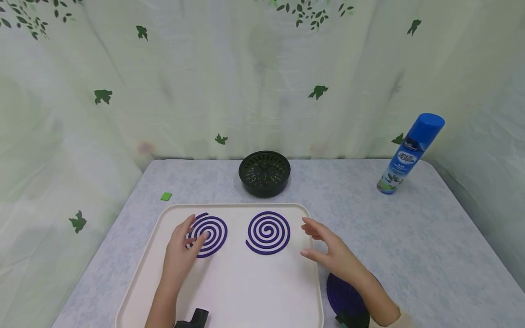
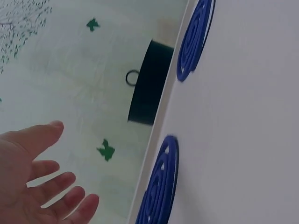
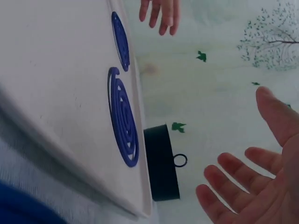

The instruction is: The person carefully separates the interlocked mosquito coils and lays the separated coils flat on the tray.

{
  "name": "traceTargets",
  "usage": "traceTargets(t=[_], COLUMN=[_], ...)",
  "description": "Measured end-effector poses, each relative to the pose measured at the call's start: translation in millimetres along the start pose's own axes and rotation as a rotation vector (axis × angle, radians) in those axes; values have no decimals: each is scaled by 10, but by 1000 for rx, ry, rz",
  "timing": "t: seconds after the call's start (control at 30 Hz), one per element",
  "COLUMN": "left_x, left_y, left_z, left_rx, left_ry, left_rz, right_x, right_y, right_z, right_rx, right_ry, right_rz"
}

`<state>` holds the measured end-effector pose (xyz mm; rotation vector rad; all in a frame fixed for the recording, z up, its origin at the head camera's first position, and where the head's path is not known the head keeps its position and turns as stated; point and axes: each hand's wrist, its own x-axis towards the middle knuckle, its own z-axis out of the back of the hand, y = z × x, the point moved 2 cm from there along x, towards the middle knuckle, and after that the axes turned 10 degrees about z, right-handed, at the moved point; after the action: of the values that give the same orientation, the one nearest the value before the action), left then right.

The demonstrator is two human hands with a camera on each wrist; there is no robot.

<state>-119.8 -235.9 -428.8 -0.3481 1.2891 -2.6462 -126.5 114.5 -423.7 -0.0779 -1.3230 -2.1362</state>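
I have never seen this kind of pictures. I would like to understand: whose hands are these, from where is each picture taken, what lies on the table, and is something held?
There is no machine here: these are a person's bare hands. The big picture comes from a camera on the head, looking forward and down. The two others come from cameras on the wrists, so they look turned sideways.

On the table is a white tray, with a left coil and a right coil. Beyond it are a black bowl and a small green square; to the right, a blue can. More coil lies beside the tray, partly hidden.

The left hand and right hand are open and hold nothing.
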Motion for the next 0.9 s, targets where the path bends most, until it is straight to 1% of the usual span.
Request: traceTargets(t=[0.1,0.23,0.3,0.37,0.43,0.53,0.6,0.7,0.77,0.87,0.9], left_x=[-79,-218,-294,-374,-453,-572,-649,-763,-836,-939,-969], left_y=[-212,-476,-595,-707,-812,-941,-1004,-1067,-1094,-1129,-1136], left_z=[-144,-340,-428,-512,-593,-715,-812,-984,-1107,-1272,-1322], left_rx=[-1,43,59,66,76,90,106,121,140,183,201], left_ry=[-14,19,54,92,127,182,213,261,299,365,385], left_rz=[-156,-352,-454,-549,-638,-744,-813,-886,-906,-898,-894], right_x=[-178,-443,-569,-685,-789,-924,-1008,-1127,-1187,-1243,-1253], right_y=[15,-8,-33,-60,-91,-138,-177,-254,-307,-369,-379], right_z=[143,276,319,351,384,420,442,462,471,469,464], right_rx=[-97,-168,-182,-202,-219,-226,-219,-201,-198,-192,-201], right_ry=[4,21,27,24,20,8,10,17,28,23,23], right_rz=[17,-14,-23,-11,28,63,42,-15,-67,-95,-118])
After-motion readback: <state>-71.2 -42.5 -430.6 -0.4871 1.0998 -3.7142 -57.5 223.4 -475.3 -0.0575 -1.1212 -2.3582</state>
